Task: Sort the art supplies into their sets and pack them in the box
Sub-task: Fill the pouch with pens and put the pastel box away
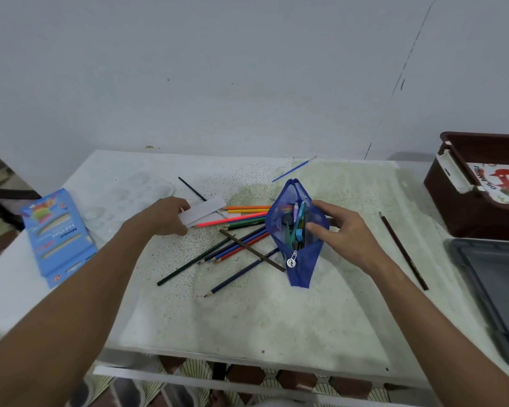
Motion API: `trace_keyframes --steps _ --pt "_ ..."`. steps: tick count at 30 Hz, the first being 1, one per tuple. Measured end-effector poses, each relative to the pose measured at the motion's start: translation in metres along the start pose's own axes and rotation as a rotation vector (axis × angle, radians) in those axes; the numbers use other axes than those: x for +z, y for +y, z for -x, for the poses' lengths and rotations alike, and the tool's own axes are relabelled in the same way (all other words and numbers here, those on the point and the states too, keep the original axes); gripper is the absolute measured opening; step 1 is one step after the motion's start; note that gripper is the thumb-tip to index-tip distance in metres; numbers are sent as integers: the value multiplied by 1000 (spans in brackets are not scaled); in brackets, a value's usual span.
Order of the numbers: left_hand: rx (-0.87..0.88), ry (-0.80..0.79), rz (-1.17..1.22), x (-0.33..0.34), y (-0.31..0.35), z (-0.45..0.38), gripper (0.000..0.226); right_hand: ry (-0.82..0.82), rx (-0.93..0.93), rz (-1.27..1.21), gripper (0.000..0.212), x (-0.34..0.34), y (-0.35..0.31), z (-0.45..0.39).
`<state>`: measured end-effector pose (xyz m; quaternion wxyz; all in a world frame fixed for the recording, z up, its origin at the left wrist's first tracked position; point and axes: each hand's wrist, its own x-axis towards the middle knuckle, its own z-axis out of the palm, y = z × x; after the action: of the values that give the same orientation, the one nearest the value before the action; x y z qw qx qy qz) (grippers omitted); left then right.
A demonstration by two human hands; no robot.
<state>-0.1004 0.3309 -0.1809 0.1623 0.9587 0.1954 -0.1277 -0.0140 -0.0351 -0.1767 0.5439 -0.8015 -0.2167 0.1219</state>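
A blue mesh pencil pouch (299,268) stands unzipped in the middle of the table, with pens and small tools inside. My right hand (340,230) holds its right side, thumb at the opening. My left hand (163,215) grips a white pencil sleeve (204,211) with several coloured pencils (244,214) sticking out of it to the right. More loose coloured pencils (235,248) lie crossed between the sleeve and the pouch. A brown pencil (403,249) lies alone to the right.
A blue neon pencil box (58,239) lies at the table's left edge beside a clear paint palette (124,198). A brown box (459,207) holding an oil pastel pack (503,183) stands at right, a grey lid (488,277) in front of it. A blue brush (293,168) lies at the back.
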Motion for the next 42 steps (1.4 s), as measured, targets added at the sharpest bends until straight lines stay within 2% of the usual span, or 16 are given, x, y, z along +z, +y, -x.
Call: trace_keyframes --steps 7,13,17,20,21,23,26,29,32,38,42 --pt "-23 -64 22 2 -1 4 41 -47 1 49 60 -2 6 -1" --pt "38 -96 -104 -8 3 12 7 -89 10 23 62 -6 6 -2" --pt "-23 -144 -68 -28 13 24 1 -105 18 21 63 -9 7 -2" --pt "-53 -99 -112 -51 28 40 7 -123 29 3 64 -11 8 -1" --pt "-40 -83 -78 -58 33 45 6 -128 32 -9 63 -12 7 -1" --pt "13 -97 137 -67 50 55 5 -136 32 -31 60 -13 5 1" --pt "121 -207 491 -67 87 73 8 -144 8 -44 55 -14 2 4" --pt "178 -356 642 -52 122 79 16 -122 26 -43 55 -11 2 5" --pt "170 -465 671 -32 147 71 22 -99 24 -38 60 -8 3 5" --pt "79 -322 646 -13 181 59 16 -66 47 -44 66 -5 4 7" --pt "74 -238 627 -2 200 50 21 -60 31 -58 59 -5 0 10"
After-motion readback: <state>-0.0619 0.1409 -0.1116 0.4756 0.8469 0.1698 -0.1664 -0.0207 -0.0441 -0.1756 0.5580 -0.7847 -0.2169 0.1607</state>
